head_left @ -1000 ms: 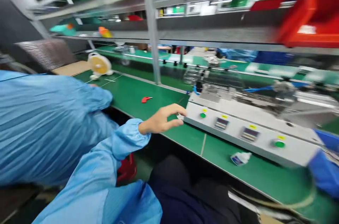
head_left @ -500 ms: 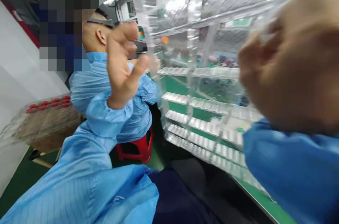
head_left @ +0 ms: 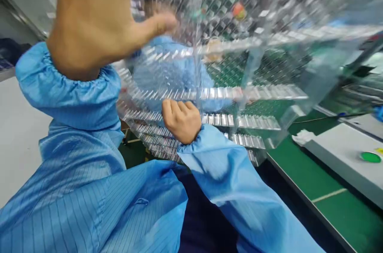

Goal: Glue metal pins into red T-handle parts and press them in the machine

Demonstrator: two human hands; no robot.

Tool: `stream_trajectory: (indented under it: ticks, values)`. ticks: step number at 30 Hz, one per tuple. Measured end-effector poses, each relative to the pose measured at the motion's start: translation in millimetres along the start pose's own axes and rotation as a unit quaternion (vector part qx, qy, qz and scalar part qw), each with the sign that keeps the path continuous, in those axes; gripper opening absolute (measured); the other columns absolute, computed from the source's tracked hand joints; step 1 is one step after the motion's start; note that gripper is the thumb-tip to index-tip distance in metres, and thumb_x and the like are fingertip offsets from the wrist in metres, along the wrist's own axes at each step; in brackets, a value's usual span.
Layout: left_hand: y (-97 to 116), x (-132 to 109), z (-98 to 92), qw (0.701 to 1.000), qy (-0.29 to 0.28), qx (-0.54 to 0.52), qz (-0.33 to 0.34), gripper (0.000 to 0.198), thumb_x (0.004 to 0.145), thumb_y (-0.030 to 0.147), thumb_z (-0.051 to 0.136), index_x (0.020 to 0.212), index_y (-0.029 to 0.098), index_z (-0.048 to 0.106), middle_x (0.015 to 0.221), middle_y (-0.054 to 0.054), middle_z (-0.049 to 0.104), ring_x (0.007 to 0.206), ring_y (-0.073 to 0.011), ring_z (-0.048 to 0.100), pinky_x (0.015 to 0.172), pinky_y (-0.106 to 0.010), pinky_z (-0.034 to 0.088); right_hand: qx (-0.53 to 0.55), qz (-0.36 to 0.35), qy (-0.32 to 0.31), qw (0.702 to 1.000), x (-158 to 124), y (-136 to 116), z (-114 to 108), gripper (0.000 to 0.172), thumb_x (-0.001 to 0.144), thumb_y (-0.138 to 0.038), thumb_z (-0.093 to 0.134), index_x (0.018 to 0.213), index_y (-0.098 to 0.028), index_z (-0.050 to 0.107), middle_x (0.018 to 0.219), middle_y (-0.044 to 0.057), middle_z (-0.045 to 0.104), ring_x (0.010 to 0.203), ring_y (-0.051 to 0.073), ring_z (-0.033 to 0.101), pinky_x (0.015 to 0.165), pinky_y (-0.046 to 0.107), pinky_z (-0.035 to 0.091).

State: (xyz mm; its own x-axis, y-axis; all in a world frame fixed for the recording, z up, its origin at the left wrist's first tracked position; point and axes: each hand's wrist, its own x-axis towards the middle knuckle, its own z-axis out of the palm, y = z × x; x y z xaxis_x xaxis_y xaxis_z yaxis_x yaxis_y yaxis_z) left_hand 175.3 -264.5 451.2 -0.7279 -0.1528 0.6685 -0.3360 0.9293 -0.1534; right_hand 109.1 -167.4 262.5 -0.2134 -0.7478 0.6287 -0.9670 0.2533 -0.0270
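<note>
Clear plastic makes up the tray (head_left: 257, 122), which is held up in front of the person's body with its broad face tilted toward them. Its ridged rows run across from left to right, stacked one above another, and cross-strips rise between them. Its upper part runs out of view, so which way its long axis lies cannot be told. At the tray's upper left is the left hand (head_left: 98, 17), large and blurred, its thumb stretched out toward the tray and well apart from the palm. Its other fingers are mostly out of sight, so whether they grip the rim cannot be told. Over the tray's lower rows is the right hand (head_left: 182, 121), fingers curled together into a fist; whether a ridge is pinched inside is hidden. Blue sleeves (head_left: 230, 181) cover both arms. Behind the tray, seen through it, are a co-worker (head_left: 173, 71) in blue and an orange-and-yellow thing (head_left: 238, 10), both blurred. Right of the tray is a green bench (head_left: 299, 165), bearing a pale machine (head_left: 338, 153) with a green button (head_left: 370, 157); a crumpled white piece (head_left: 303, 137) lies at the machine's tray-side end
</note>
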Motion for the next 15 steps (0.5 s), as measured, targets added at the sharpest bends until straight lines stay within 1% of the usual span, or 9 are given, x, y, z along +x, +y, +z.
stream_trajectory:
  ticks: [2, 3, 4, 5, 7, 9, 11, 13, 15]
  values:
    - [-11.5, 0.1, 13.8, 0.99, -0.047, 0.044, 0.124, 0.077, 0.098, 0.074, 0.04, 0.133, 0.009, 0.063, 0.103, 0.003, 0.055, 0.126, -0.0393, 0.069, 0.096, -0.066, 0.045, 0.031, -0.026, -0.052, 0.998, -10.0, -5.9, 22.0, 0.05, 0.11, -0.01, 0.018, 0.115, -0.017, 0.067, 0.091, 0.006, 0.073, 0.084, 0.018, 0.063, 0.075, 0.033, 0.046]
    - [-21.8, -2.9, 25.8, 0.985, -0.065, 0.041, 0.154, 0.071, 0.099, 0.073, 0.046, 0.122, 0.009, 0.067, 0.092, 0.004, 0.056, 0.112, -0.0301, 0.076, 0.096, -0.058, 0.051, 0.043, -0.034, -0.071, 0.996, -16.3, -9.0, 32.2, 0.045, 0.109, -0.009, 0.023, 0.118, -0.017, 0.067, 0.094, 0.006, 0.074, 0.086, 0.019, 0.064, 0.075, 0.032, 0.047]
    - [-33.6, -8.8, 40.6, 0.982, -0.091, 0.022, 0.164, 0.061, 0.1, 0.068, 0.053, 0.115, 0.01, 0.069, 0.086, 0.005, 0.057, 0.098, -0.0229, 0.077, 0.095, -0.05, 0.056, 0.053, -0.041, -0.083, 0.994, -23.7, -11.7, 41.7, 0.04, 0.107, -0.007, 0.03, 0.118, -0.016, 0.068, 0.095, 0.006, 0.075, 0.087, 0.019, 0.065, 0.074, 0.032, 0.047]
    - [-45.5, -17.7, 57.6, 0.979, -0.127, 0.002, 0.162, 0.047, 0.1, 0.058, 0.062, 0.112, 0.012, 0.069, 0.085, 0.004, 0.059, 0.091, -0.0193, 0.074, 0.092, -0.044, 0.057, 0.066, -0.05, -0.094, 0.992, -32.4, -13.3, 50.6, 0.035, 0.104, -0.006, 0.038, 0.116, -0.016, 0.069, 0.096, 0.006, 0.076, 0.087, 0.019, 0.067, 0.072, 0.031, 0.048]
    - [-65.7, -44.8, 96.7, 0.962, -0.234, -0.046, 0.131, 0.024, 0.096, 0.034, 0.071, 0.112, 0.017, 0.067, 0.091, 0.001, 0.064, 0.088, -0.0191, 0.069, 0.089, -0.038, 0.057, 0.107, -0.055, -0.145, 0.982, -53.9, -11.5, 67.0, 0.027, 0.097, -0.005, 0.051, 0.106, -0.019, 0.071, 0.097, 0.005, 0.077, 0.088, 0.019, 0.07, 0.072, 0.031, 0.051]
    - [-78.6, -81.4, 139.6, 0.947, -0.291, -0.054, 0.121, 0.016, 0.091, 0.022, 0.071, 0.107, 0.02, 0.067, 0.09, 0.0, 0.066, 0.084, -0.0193, 0.066, 0.081, -0.033, 0.056, 0.165, -0.035, -0.233, 0.958, -80.3, 0.1, 82.9, 0.021, 0.092, -0.007, 0.059, 0.097, -0.024, 0.071, 0.1, 0.003, 0.077, 0.092, 0.02, 0.072, 0.076, 0.031, 0.054]
    - [-86.8, -122.9, 182.3, 0.927, -0.353, -0.063, 0.106, 0.012, 0.086, 0.013, 0.071, 0.095, 0.021, 0.066, 0.088, -0.001, 0.066, 0.083, -0.0186, 0.064, 0.077, -0.03, 0.054, 0.184, -0.003, -0.287, 0.94, -109.5, 22.3, 99.7, 0.016, 0.089, -0.011, 0.064, 0.09, -0.026, 0.07, 0.093, 0.002, 0.076, 0.086, 0.021, 0.074, 0.072, 0.031, 0.056]
    - [-95.1, -165.4, 220.4, 0.909, -0.406, -0.062, 0.07, 0.009, 0.087, 0.011, 0.07, 0.086, 0.019, 0.065, 0.089, -0.003, 0.067, 0.084, -0.0185, 0.064, 0.077, -0.03, 0.054, 0.181, 0.055, -0.318, 0.929, -139.7, 52.5, 117.4, 0.019, 0.085, -0.01, 0.063, 0.087, -0.028, 0.069, 0.088, 0.002, 0.075, 0.081, 0.021, 0.075, 0.068, 0.032, 0.057]
    - [-107.0, -206.0, 249.4, 0.892, -0.448, -0.054, 0.027, 0.008, 0.094, 0.02, 0.071, 0.089, 0.017, 0.067, 0.09, -0.003, 0.068, 0.084, -0.0179, 0.065, 0.078, -0.032, 0.057, 0.174, 0.12, -0.347, 0.914, -169.5, 86.2, 134.1, 0.015, 0.081, -0.013, 0.065, 0.081, -0.027, 0.067, 0.081, 0.002, 0.072, 0.075, 0.023, 0.076, 0.065, 0.033, 0.057]
